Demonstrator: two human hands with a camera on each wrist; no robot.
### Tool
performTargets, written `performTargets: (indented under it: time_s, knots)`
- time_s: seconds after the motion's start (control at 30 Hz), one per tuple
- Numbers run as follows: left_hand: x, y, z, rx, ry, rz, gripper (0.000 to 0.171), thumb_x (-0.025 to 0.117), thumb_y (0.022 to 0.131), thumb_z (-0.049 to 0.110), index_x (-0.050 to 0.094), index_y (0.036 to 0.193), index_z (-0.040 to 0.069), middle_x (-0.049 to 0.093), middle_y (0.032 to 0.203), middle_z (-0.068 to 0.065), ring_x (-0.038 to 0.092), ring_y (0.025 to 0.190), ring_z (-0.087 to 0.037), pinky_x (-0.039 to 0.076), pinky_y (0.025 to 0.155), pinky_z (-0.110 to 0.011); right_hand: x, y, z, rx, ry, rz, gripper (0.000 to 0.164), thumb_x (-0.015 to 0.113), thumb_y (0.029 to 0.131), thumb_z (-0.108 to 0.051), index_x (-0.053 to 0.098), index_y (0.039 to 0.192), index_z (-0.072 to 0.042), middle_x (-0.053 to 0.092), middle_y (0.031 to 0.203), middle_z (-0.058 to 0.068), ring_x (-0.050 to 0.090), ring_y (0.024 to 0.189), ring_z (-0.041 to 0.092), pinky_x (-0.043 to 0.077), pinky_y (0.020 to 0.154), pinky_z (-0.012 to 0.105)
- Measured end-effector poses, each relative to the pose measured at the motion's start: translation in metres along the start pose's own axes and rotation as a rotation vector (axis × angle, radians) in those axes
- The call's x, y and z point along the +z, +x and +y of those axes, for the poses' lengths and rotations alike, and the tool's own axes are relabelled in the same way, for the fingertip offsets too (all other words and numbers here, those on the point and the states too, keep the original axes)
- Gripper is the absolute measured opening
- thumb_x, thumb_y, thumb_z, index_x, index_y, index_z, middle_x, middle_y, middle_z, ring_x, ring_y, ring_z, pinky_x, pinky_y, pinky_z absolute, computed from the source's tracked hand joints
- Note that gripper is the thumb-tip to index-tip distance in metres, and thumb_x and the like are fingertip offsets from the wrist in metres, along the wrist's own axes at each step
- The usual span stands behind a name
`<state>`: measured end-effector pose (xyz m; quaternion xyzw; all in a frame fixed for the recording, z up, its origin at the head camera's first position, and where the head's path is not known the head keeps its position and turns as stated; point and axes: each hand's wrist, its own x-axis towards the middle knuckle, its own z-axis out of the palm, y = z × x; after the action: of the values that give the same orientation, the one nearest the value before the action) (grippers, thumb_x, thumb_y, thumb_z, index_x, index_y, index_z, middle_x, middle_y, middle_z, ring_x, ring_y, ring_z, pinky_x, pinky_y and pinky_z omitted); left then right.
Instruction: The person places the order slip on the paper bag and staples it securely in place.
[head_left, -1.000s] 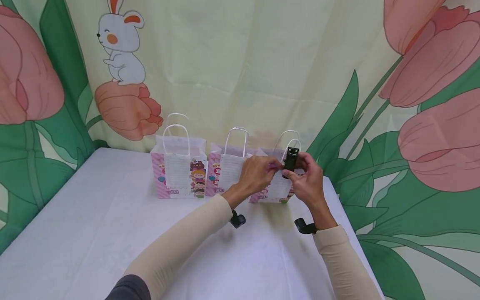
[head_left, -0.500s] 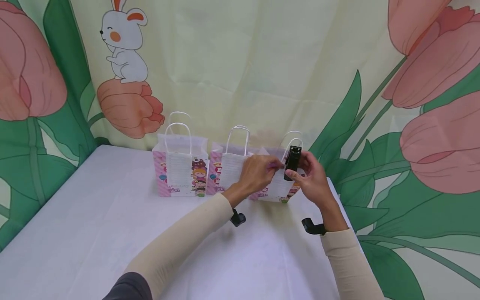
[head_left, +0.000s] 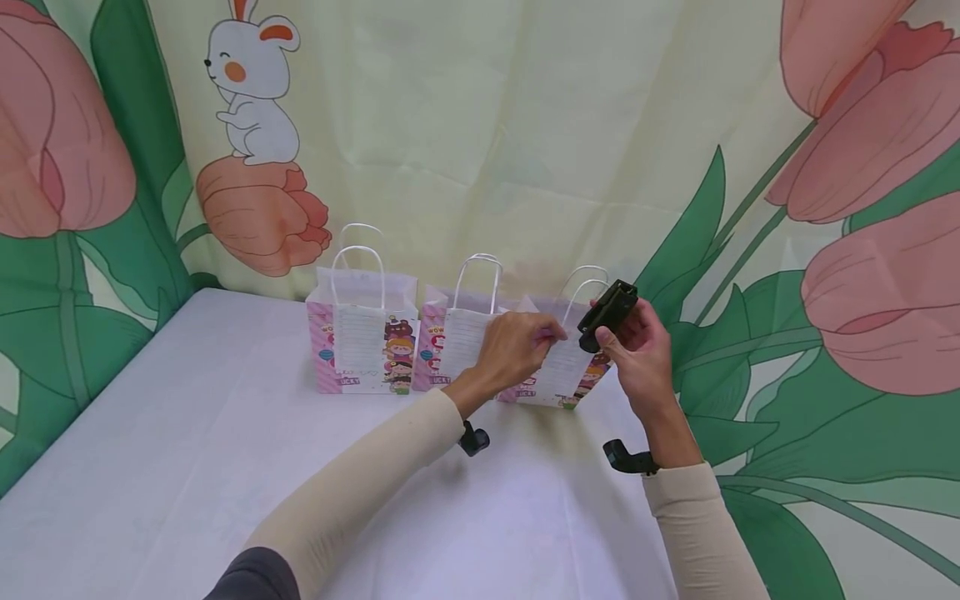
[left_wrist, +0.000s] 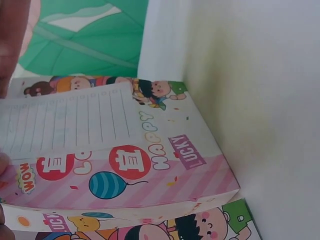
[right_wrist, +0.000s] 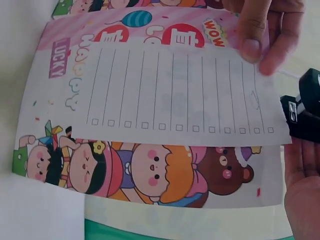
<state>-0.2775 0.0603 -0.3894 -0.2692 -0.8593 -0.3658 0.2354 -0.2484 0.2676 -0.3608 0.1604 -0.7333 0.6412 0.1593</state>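
On the right stands a pink and white paper gift bag (head_left: 558, 379) with cartoon figures. A lined checklist sheet (right_wrist: 180, 95) lies flat against its front. My left hand (head_left: 513, 346) pinches the sheet and the bag together at the upper left corner; in the right wrist view its thumb (right_wrist: 251, 42) presses on the sheet. My right hand (head_left: 641, 350) holds a small black stapler (head_left: 609, 312) just beyond the bag's upper right, tilted and apart from the paper. In the right wrist view the stapler is partly cut off at the right edge.
Two similar gift bags, the left one (head_left: 360, 350) and the middle one (head_left: 461, 342), stand in a row beside it, each with a lined sheet on its front. They rest on a white-covered table (head_left: 225, 467). A printed curtain (head_left: 465, 142) hangs close behind.
My right hand has drawn the stapler off the bag's top edge, to the right, and tilted it. The left hand has kept its hold on the corner.
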Motion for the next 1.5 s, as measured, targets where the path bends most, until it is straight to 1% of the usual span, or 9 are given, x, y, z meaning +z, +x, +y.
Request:
performTargets:
  time_s: [0.13,0.27,0.43,0.57,0.73,0.9,1.17,1.3,1.5]
  knots:
    - [0.0,0.0,-0.001,0.0,0.003,-0.001,0.011,0.074,0.1,0.018,0.085,0.103,0.021,0.084,0.101,0.003,0.067,0.074,-0.012,0.042,0.061,-0.016,0.001,-0.002,-0.003,-0.003,-0.027,0.053,0.054,0.069,0.101,-0.01,0.054,0.152,-0.011,0.068,0.133,0.0,0.067,0.12,0.014,0.055,0.1,0.017]
    - [0.0,0.0,-0.002,0.003,0.01,-0.002,0.012,0.074,0.1,0.018,0.085,0.103,0.022,0.084,0.1,0.003,0.065,0.073,-0.011,0.041,0.06,-0.016,0.001,-0.005,-0.007,-0.042,-0.063,0.055,0.057,0.068,0.1,-0.008,0.053,0.155,-0.011,0.066,0.131,-0.001,0.066,0.119,0.014,0.054,0.1,0.016]
    - [-0.001,0.0,-0.002,0.01,0.003,0.001,0.011,0.074,0.1,0.018,0.085,0.102,0.022,0.084,0.1,0.003,0.069,0.076,-0.012,0.044,0.062,-0.018,-0.004,-0.01,-0.008,-0.124,-0.086,0.059,0.062,0.068,0.098,0.001,0.053,0.157,-0.013,0.07,0.135,-0.004,0.068,0.118,0.012,0.054,0.102,0.017]
    - [0.0,0.0,-0.003,0.017,-0.002,0.004,0.011,0.075,0.1,0.019,0.085,0.101,0.022,0.084,0.1,0.003,0.073,0.082,-0.014,0.046,0.066,-0.02,-0.009,-0.018,-0.008,-0.152,-0.136,0.053,0.066,0.07,0.096,0.004,0.053,0.157,-0.015,0.071,0.131,-0.01,0.069,0.112,0.01,0.053,0.103,0.016]
    - [0.0,0.0,-0.003,0.022,-0.002,0.005,0.011,0.075,0.099,0.019,0.085,0.101,0.023,0.084,0.1,0.003,0.074,0.084,-0.014,0.048,0.067,-0.021,-0.016,-0.03,-0.007,-0.164,-0.198,0.035,0.068,0.071,0.094,0.009,0.054,0.156,-0.012,0.073,0.123,-0.012,0.069,0.108,0.008,0.052,0.104,0.015]
    - [0.0,0.0,-0.003,0.026,-0.005,0.002,0.01,0.075,0.1,0.019,0.085,0.102,0.021,0.084,0.103,0.003,0.076,0.088,-0.016,0.052,0.071,-0.023,-0.02,-0.04,-0.005,-0.174,-0.274,0.012,0.068,0.071,0.091,0.015,0.057,0.153,-0.009,0.072,0.124,-0.016,0.069,0.107,0.007,0.05,0.106,0.015]
    - [-0.002,0.0,-0.004,0.02,-0.016,-0.01,0.009,0.076,0.099,0.019,0.085,0.102,0.022,0.084,0.105,0.004,0.078,0.097,-0.017,0.056,0.078,-0.027,-0.025,-0.057,-0.002,-0.126,-0.332,-0.028,0.062,0.074,0.09,0.013,0.062,0.148,-0.007,0.07,0.126,-0.019,0.068,0.11,0.005,0.045,0.11,0.013]
    - [-0.002,0.001,-0.004,0.023,-0.01,-0.015,0.01,0.076,0.099,0.019,0.085,0.102,0.022,0.084,0.105,0.004,0.077,0.099,-0.017,0.057,0.08,-0.028,-0.027,-0.066,0.002,-0.105,-0.38,-0.068,0.059,0.077,0.09,0.009,0.064,0.145,-0.007,0.068,0.132,-0.015,0.066,0.117,0.002,0.043,0.11,0.01]
    - [-0.002,0.0,-0.003,0.019,0.003,-0.026,0.01,0.076,0.1,0.021,0.085,0.104,0.022,0.084,0.106,0.004,0.078,0.099,-0.017,0.057,0.079,-0.026,-0.027,-0.076,0.01,-0.084,-0.421,-0.111,0.057,0.078,0.09,0.006,0.065,0.144,-0.007,0.068,0.136,0.004,0.062,0.119,0.0,0.045,0.106,0.009]
